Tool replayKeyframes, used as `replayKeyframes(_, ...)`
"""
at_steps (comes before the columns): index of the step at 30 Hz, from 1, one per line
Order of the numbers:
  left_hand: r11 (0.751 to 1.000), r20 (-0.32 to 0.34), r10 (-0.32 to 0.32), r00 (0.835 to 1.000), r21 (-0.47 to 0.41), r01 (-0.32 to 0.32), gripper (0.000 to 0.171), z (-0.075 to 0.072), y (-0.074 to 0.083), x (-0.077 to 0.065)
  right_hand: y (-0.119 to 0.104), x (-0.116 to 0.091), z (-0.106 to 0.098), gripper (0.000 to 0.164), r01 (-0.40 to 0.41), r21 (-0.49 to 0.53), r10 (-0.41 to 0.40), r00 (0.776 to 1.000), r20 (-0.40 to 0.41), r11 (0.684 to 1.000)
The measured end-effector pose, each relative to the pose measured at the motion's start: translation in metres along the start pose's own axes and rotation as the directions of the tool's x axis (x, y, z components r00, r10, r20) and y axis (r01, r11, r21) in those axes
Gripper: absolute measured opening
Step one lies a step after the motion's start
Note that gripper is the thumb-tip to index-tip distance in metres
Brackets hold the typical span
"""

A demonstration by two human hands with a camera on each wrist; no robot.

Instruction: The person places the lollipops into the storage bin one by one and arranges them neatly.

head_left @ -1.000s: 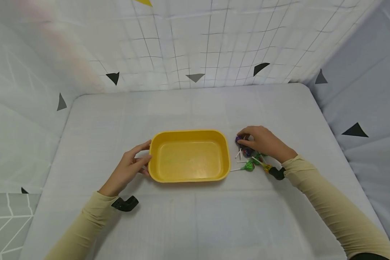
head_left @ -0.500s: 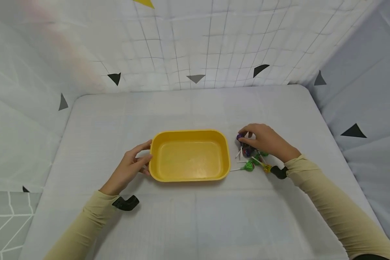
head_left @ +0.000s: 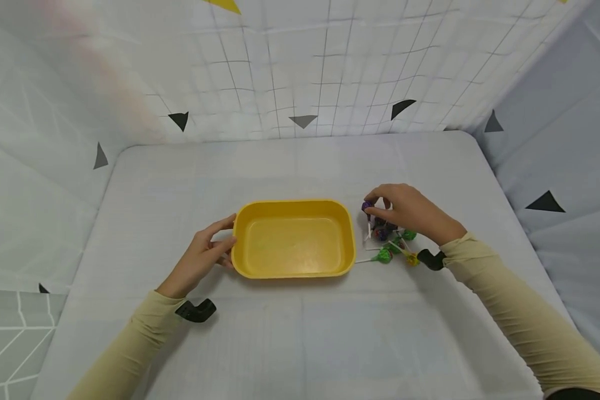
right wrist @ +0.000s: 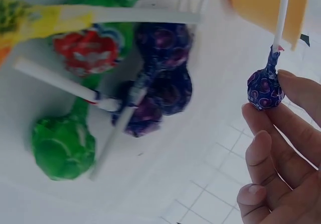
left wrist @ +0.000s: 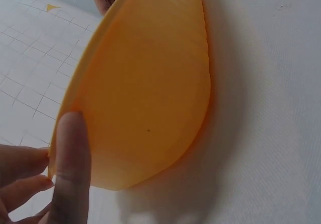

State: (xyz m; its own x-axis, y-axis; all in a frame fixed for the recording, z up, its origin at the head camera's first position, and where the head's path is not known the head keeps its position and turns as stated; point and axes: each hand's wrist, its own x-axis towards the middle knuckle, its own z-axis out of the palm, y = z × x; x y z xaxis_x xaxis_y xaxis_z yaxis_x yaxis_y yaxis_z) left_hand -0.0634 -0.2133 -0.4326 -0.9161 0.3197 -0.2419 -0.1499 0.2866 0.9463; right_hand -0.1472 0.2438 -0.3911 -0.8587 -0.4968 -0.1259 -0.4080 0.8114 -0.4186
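My left hand [head_left: 200, 258] touches the left end of a yellow tray [head_left: 236, 261] with extended fingers. In the left wrist view, one finger [left wrist: 72, 163] lies against the tray's outer wall [left wrist: 145, 83], and others meet its rim. Right of the tray, my right hand [head_left: 405, 208] pinches the wrapped head of a purple lollipop [right wrist: 265, 89] between thumb and fingers. Its white stick points away from the hand. Beneath and beside that hand lies a loose pile: purple lollipops [head_left: 381, 233], green lollipops [head_left: 384, 255] and a yellow lollipop [head_left: 411, 259].
A white cloth covers the table [head_left: 300, 333]. Behind it stands a white curtain [head_left: 300, 61] with grid lines and dark triangles, and more fabric hangs at both sides. The pile's sticks cross one another, some reaching close to the tray's right end.
My right hand has moved slightly up in the head view, drawing the pinched purple lollipop away from the pile and uncovering more of the others. My left hand stays at the tray.
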Motion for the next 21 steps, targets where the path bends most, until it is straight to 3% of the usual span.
replayKeyframes(10,1.000,0.001,0.000,1.000,-0.008,0.000,0.059,0.000,0.000,0.000,-0.018,0.008,-0.011,0.024,0.017,-0.012,-0.017,1.000,0.002,1.000)
replayKeyframes(21,1.000,-0.001,0.006,1.000,-0.013,-0.006,0.059,0.001,0.001,-0.001,-0.041,0.023,-0.018,0.021,0.070,-0.023,-0.068,0.995,0.079,0.997)
